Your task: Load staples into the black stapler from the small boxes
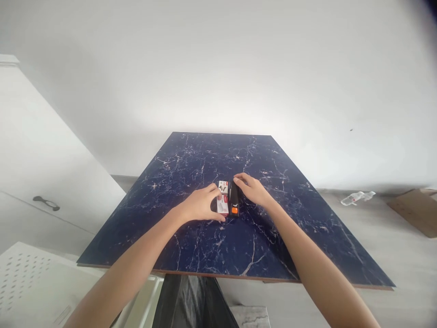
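Fingers of left hand [202, 204] pinching near red-white box [223, 206], thumb at near edge. Right hand [251, 188]: fingertips at far end of black stapler [234, 197]; firm grip or light touch, cannot tell. Far box [223, 187] just beyond near one. Stapler right of both. Blue marbled tabletop [201, 248] beneath.

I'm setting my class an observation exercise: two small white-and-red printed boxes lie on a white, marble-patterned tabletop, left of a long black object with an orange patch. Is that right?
Not quite: the head view shows that the marble-patterned tabletop is dark blue, not white. The two small printed boxes do lie on it, left of the long black object.
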Available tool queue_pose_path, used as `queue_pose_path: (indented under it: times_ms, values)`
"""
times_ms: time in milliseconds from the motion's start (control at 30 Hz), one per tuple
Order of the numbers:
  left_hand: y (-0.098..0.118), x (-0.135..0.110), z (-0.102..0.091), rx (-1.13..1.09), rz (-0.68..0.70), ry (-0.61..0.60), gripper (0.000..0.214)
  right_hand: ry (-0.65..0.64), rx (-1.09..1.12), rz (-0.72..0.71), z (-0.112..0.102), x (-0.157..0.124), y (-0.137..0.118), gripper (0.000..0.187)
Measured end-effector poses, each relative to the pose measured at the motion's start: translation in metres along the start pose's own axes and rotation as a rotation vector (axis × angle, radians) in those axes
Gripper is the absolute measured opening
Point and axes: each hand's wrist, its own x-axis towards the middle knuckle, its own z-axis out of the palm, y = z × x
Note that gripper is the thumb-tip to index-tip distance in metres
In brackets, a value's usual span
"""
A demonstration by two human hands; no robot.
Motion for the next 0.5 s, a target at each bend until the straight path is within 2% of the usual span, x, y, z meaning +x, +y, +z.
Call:
queue_pose_path:
  times_ms: [67,133,267,367,500]
  values:
    - [-0.002,0.0,0.0,-0.018,-0.007,0.02,0.077,0.002,0.027,0.025,0.001,-0.003,0.001,0.035]
    - [-0.009,-0.001,-0.002,-0.098,-0.01,0.028,0.084,-0.027,0.105,0.11,-0.001,-0.006,0.003,0.04]
    - [-0.024,0.001,-0.002,-0.239,-0.008,-0.02,0.102,-0.199,0.309,0.25,-0.01,-0.017,0.009,0.045]
    - [-0.027,0.005,0.004,-0.248,-0.022,-0.035,0.096,-0.26,0.387,0.233,-0.012,-0.025,0.012,0.043]
    - [-0.025,0.007,0.009,-0.198,-0.029,-0.006,0.086,-0.225,0.387,0.185,-0.006,-0.028,0.011,0.04]
